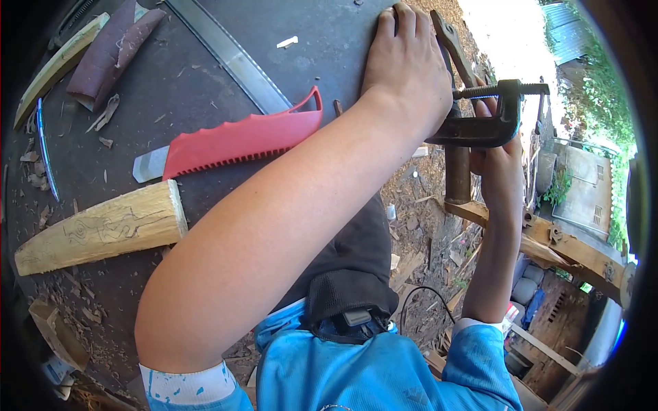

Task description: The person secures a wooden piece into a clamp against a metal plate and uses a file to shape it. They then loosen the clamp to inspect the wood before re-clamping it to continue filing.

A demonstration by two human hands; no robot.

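Note:
My left hand (404, 61) lies flat at the table's edge, fingers stretched out. Close beside its fingers is a narrow, curved wooden piece (454, 46). A black C-clamp (483, 130) with a threaded screw sits at the edge, just past my left wrist. My right hand (499, 154) is behind the clamp with fingers curled around its frame, partly hidden by it. Under the clamp stands a brown cylindrical bar or handle (458, 175). Across the table, left of my left forearm, lies a red grooved-handle tool (240, 140) with a flat metal end.
A long metal strip (229, 55) meets the red tool. A tapered wood block (103, 229) with pencil drawing, a blue pen (46, 147), curled brown sandpaper (113, 51) and a curved wood strip (58, 65) lie on the dark table (205, 89). A wooden beam (569, 246) crosses at right.

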